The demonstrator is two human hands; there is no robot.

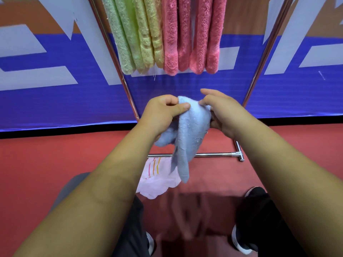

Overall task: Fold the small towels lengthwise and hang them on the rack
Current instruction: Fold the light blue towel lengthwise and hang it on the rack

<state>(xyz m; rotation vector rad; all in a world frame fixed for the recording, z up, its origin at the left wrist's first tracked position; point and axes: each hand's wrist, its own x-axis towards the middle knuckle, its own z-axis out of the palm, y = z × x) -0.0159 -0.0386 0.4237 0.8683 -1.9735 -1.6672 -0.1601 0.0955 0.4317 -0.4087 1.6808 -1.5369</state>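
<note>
You hold the blue towel (191, 130) in the centre of your view, chest-high in front of the rack (115, 58), well above the floor. Your left hand (163, 112) pinches its top edge, thumb pressed flat on the near face and the fingers curled behind. At 3 o'clock of the towel, your right hand (222, 112) grips the other side: the lower fingers curl under the cloth, while one finger lies straighter above the edge. How firmly that finger bears on the cloth cannot be told.

The hands sit close together, so the towel bunches and hangs as a narrow tail toward 6 o'clock. That looks like the lengthwise fold being gathered, not yet squared.

At 11 o'clock the green towels (133, 34) hang folded; the pink towels (193, 34) hang just beside them at 12 to 1 o'clock. So free bar is likeliest to their right, though the bar itself is out of view.

A pale pink cloth (157, 180) lies on the floor at 6 o'clock, probably waiting its turn.
</note>
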